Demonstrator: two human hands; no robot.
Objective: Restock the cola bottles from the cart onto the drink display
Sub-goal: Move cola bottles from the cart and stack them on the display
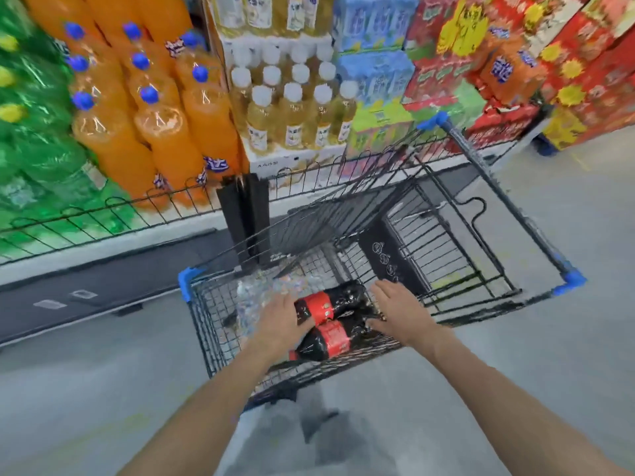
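The drink display (pixel 171 108) fills the far side of the scene: green bottles at far left, orange bottles (pixel 161 132) with blue caps beside them, pale yellow bottles (pixel 292 115) with white caps in the middle, and stacked blue and red cartons toward the right. A low wire fence (pixel 103 211) runs along its front edge, probably to keep stock from sliding off. No cola section is plain to see from here.

The cart (pixel 563 280), black wire with blue corner guards, stands on the grey floor (pixel 567 372) just in front of the display, parked close so each carry is short. Its child-seat flap is folded down at the right end.

Two cola bottles (pixel 326 324) with red labels lie on their sides, touching, at the near left end of the basket, beside a crumpled sheet of clear plastic wrap (pixel 264 290). Lying flat, they cannot topple.

Both hands reach down into the basket from the near side. The left hand (pixel 278 321) rests on the left flank of the bottles, fingers bent over them, though motion blur hides whether it truly grips. The right hand (pixel 398 310) is spread flat with straight fingers at the bottles' right side, holding nothing. They seem placed to bracket the pair for lifting.
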